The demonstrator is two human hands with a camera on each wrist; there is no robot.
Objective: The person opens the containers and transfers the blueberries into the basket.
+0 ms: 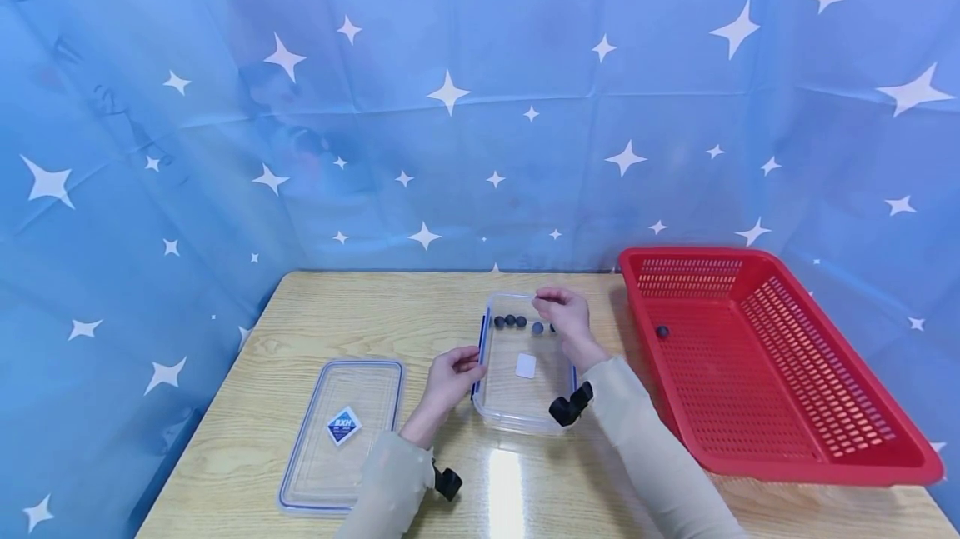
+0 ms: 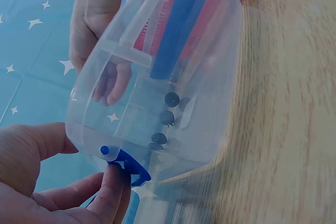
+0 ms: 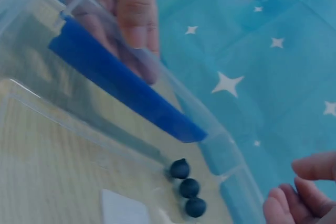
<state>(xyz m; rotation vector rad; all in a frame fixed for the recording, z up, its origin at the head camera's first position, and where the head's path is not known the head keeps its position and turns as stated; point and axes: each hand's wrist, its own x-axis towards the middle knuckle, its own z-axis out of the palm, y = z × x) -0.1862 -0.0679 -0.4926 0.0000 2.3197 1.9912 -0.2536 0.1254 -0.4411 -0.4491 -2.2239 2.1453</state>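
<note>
A clear plastic box (image 1: 517, 406) with blue side latches stands on the table. My left hand (image 1: 453, 376) holds its left side, with fingers at the blue latch (image 2: 128, 166). My right hand (image 1: 566, 318) is over the box's far right corner, fingers loosely bent, and nothing shows between thumb and fingertips in the right wrist view. Several small dark balls (image 1: 510, 320) lie along the far side inside the box; three (image 3: 189, 188) sit close in a row. The right hand partly hides another dark ball (image 1: 553, 327). A white square (image 1: 526, 366) lies on the box's floor.
A red perforated basket (image 1: 750, 389) stands at the right, with one dark ball (image 1: 662, 331) near its left wall. The clear lid (image 1: 367, 389) with a blue seal lies flat at the left of the table (image 1: 247, 406). Behind hangs a blue star-patterned curtain (image 1: 480, 139).
</note>
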